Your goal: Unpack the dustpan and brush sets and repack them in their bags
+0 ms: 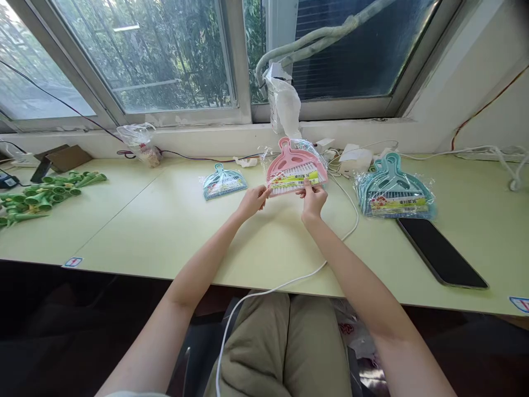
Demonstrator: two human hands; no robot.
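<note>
Near the back of the table, both my hands are on a pink dustpan and brush set (293, 160) in clear plastic wrap with a yellow label. My left hand (253, 200) pinches its lower left corner. My right hand (313, 199) grips the lower right edge, its thumb over the label. White bristles show behind the wrap. To the left lies a smaller blue dustpan and brush set (223, 182), also wrapped. On the right, several wrapped teal dustpan and brush sets (392, 186) lie stacked together.
A black phone (441, 252) lies at the right, beside the teal stack. A white cable (306, 275) crosses the table and hangs over its front edge. Green tubular pieces (47, 194), a brown box (68, 159) and a clear bag (144, 146) sit at the left. Windows stand behind.
</note>
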